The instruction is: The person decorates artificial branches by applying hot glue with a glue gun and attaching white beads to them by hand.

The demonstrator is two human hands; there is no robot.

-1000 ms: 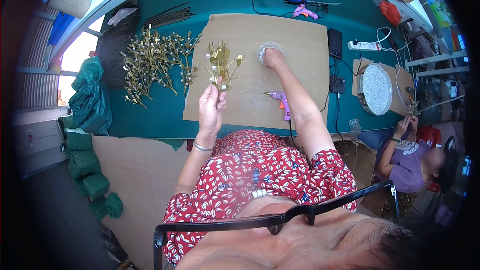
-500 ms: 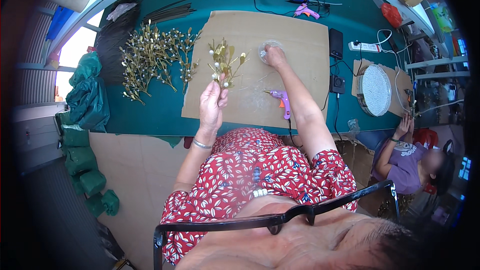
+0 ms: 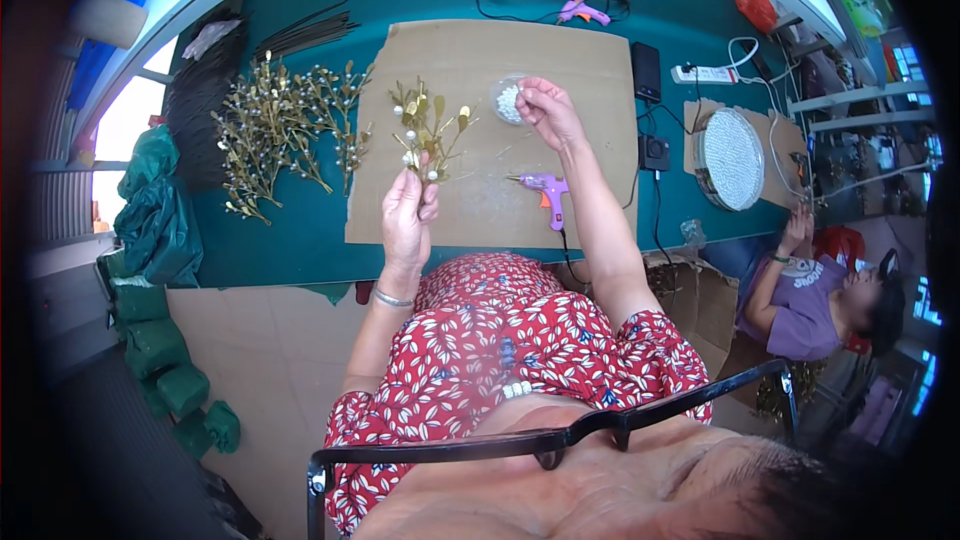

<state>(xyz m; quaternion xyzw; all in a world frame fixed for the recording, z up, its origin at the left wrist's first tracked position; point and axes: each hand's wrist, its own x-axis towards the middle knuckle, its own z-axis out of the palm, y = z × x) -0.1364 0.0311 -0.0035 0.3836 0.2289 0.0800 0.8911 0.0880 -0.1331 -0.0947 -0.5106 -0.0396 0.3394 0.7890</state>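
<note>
My left hand (image 3: 408, 208) is closed round the stem of a gold artificial sprig (image 3: 432, 122), which stands upright with white pearl beads among its leaves. Just right of a small clear dish (image 3: 494, 108) of white beads, my right hand (image 3: 552, 115) is raised with thumb and fingertips pinched together. Whatever the pinch may hold is too small to make out. Below that hand a purple hot glue gun (image 3: 546, 183) rests on the cardboard sheet (image 3: 480, 225), its nozzle pointing left.
Several beaded gold sprigs (image 3: 285, 130) lie on the green table at left, near dark wire stems (image 3: 305, 32). More glue guns (image 3: 582, 10) lie at the back. A large round tray of white beads (image 3: 728, 202) and a power strip (image 3: 703, 74) are at right. Another person (image 3: 805, 290) sits beyond.
My right hand has come up out of the bead dish, fingers pinched, uncovering the beads. My left hand still holds the sprig. The whole view has shifted slightly.
</note>
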